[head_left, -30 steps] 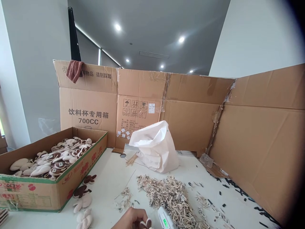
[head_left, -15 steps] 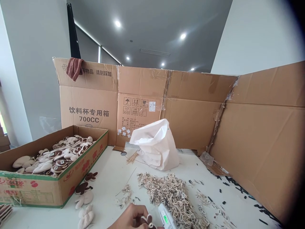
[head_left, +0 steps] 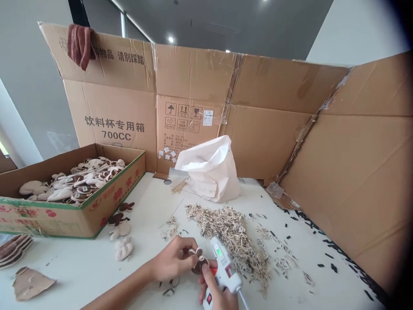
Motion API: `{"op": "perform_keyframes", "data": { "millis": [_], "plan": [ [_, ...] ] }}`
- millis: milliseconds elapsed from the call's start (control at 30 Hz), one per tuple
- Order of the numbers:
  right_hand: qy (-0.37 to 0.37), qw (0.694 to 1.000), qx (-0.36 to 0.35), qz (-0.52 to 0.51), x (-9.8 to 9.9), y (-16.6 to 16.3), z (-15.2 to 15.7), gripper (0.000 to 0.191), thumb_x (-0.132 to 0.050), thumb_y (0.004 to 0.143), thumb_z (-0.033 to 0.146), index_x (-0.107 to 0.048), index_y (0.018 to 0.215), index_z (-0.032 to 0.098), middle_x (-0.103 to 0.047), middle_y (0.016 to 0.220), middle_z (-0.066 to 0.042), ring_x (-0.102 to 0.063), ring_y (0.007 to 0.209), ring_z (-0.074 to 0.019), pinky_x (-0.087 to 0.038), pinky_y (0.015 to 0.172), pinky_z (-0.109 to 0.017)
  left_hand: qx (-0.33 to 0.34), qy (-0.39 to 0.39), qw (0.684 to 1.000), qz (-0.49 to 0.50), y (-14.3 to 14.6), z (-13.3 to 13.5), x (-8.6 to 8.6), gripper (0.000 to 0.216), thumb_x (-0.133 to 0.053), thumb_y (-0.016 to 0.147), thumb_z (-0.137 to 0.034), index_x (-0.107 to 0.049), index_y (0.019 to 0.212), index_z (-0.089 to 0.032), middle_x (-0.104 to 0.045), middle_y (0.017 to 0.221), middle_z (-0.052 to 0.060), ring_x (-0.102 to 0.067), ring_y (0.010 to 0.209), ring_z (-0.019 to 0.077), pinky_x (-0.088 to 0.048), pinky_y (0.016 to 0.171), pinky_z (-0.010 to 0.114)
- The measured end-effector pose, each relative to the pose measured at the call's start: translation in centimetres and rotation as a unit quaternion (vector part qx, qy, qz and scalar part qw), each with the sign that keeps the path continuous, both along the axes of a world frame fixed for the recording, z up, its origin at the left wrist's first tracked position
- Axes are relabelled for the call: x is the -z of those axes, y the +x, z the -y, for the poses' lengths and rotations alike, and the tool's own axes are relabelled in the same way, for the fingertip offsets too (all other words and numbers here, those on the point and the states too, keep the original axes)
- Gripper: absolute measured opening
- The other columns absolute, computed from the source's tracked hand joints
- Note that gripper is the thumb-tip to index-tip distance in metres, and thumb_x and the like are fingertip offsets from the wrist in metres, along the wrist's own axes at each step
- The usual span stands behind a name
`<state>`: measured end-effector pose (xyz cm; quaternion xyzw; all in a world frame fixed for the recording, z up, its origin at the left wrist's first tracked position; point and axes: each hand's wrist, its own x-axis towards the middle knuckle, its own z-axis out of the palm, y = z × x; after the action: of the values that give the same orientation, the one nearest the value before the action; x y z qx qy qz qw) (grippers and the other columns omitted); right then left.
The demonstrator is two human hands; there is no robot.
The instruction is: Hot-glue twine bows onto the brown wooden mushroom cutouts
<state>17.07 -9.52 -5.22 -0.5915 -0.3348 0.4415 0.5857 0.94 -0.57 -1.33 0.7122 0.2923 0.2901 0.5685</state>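
Note:
Near the bottom middle of the head view, my left hand pinches a small brown piece with cream edging, which looks like layered felt. My right hand is wrapped around a white glue gun with a green lit display and a red switch. The right thumb also rests against the brown piece, just left of the gun. Fingers cover part of the piece, so its full outline is hidden. Directly beyond my hands lies a heap of short cream cord loops.
A cardboard box of brown and white padded pieces stands at left, with several pieces beside it. A white bag and thin sticks stand behind the heap. Black bits litter the right side. Cardboard walls enclose the back.
The view has tilted downward, so both hands and the whole glue gun now show. My right thumb, out of sight before, is seen at the brown piece.

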Motion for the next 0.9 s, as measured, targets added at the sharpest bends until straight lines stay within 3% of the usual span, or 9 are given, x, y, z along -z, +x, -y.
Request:
{"op": "perform_keyframes", "data": {
  "millis": [100, 333, 667, 900],
  "plan": [
    [0.026, 1.000, 0.015, -0.002, -0.4, -0.3, -0.2, 0.052, -0.081, 0.077, 0.065, -0.071, 0.091, 0.016, -0.067, 0.060, -0.001, -0.055, 0.038, -0.0130, -0.034, 0.040, -0.023, 0.005, 0.025, 0.999, -0.029, 0.0, 0.1, -0.3, 0.019, -0.061, 0.096, -0.031, -0.066, 0.093, -0.013, -0.074, 0.081, 0.006, -0.062, 0.075, 0.0158, -0.043, 0.067, 0.025],
    [0.026, 0.999, 0.006, -0.032, -1.5, -0.4, 0.3, 0.047, -0.082, 0.080, 0.058, -0.069, 0.095, 0.016, -0.067, 0.065, 0.000, -0.056, 0.043, -0.0124, -0.038, 0.045, -0.023, 0.004, 0.058, 0.996, -0.062, -0.1, 0.1, -0.6, 0.021, -0.059, 0.097, -0.033, -0.068, 0.094, -0.013, -0.070, 0.077, 0.003, -0.053, 0.068, 0.0126, -0.040, 0.064, 0.025],
    [0.020, 0.998, -0.012, -0.052, -2.5, -0.3, 0.6, 0.042, -0.084, 0.080, 0.055, -0.069, 0.094, 0.017, -0.068, 0.067, 0.000, -0.055, 0.046, -0.0130, -0.043, 0.046, -0.025, 0.013, 0.040, 0.998, -0.037, -0.4, 0.0, -0.8, 0.022, -0.061, 0.095, -0.033, -0.067, 0.096, -0.012, -0.070, 0.080, 0.005, -0.061, 0.072, 0.0151, -0.045, 0.067, 0.026],
    [0.015, 0.999, -0.017, -0.046, -2.5, -0.4, 0.7, 0.045, -0.084, 0.080, 0.057, -0.069, 0.096, 0.018, -0.067, 0.067, 0.000, -0.055, 0.046, -0.0131, -0.043, 0.045, -0.025, 0.011, 0.056, 0.997, -0.059, -0.2, 0.0, -0.8, 0.017, -0.061, 0.094, -0.029, -0.066, 0.093, -0.013, -0.071, 0.078, 0.004, -0.060, 0.070, 0.0140, -0.041, 0.063, 0.024]
  ]
}}
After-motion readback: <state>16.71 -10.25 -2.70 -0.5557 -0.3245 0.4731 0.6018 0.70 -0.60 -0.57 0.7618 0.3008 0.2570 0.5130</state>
